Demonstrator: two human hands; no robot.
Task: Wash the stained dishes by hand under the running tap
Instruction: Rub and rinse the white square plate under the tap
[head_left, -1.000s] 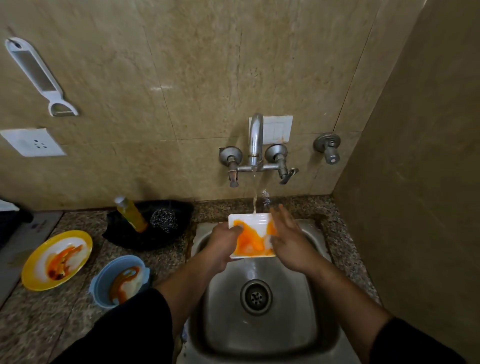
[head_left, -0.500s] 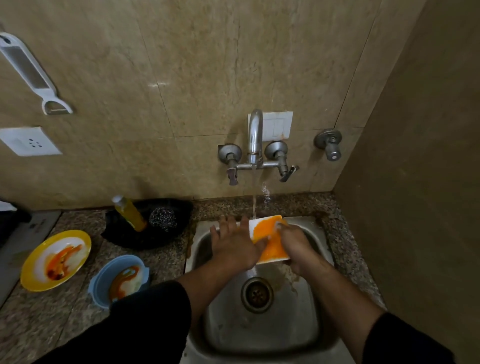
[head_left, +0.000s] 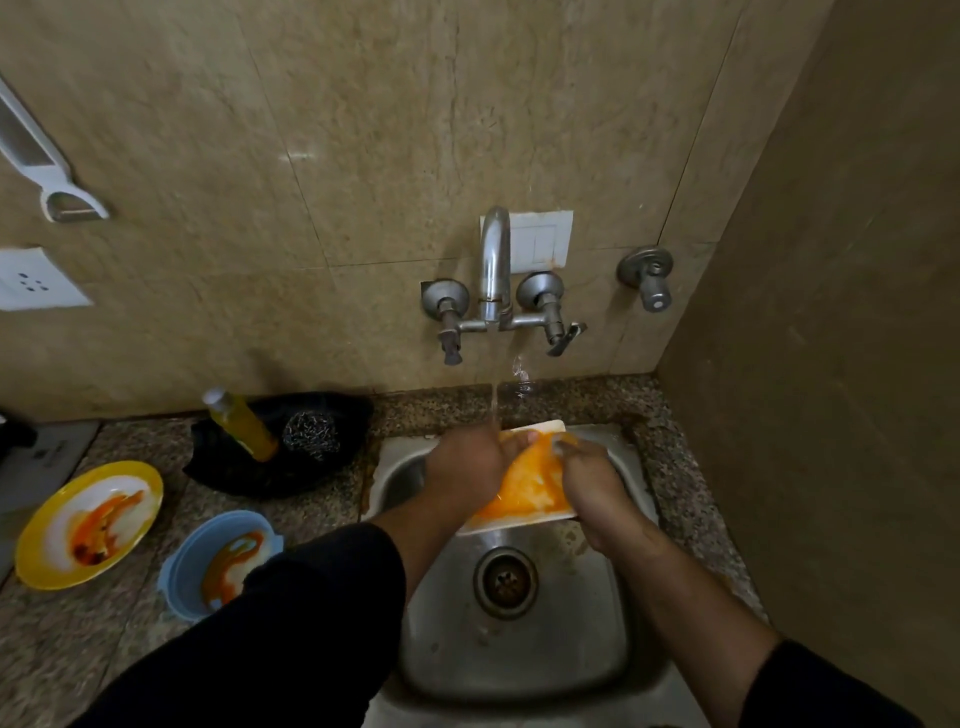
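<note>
White dish (head_left: 530, 486) with orange stain is held tilted over the sink (head_left: 519, 654), under water from the tap (head_left: 493, 260). The right hand (head_left: 592, 488) grips its right edge with curled fingers. The left hand (head_left: 465, 467) lies over its left side, fingertips on the stain; whether they curl, I cannot tell.

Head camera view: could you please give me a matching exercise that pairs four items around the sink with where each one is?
Things:
1 white dish
2 yellow plate
3 blue bowl
4 steel scourer

Places:
A in the black tray
B on the counter, far left
C under the running water, over the sink
D on the counter, partly hidden by the left sleeve

Pairs: 1-C; 2-B; 3-D; 4-A
</note>
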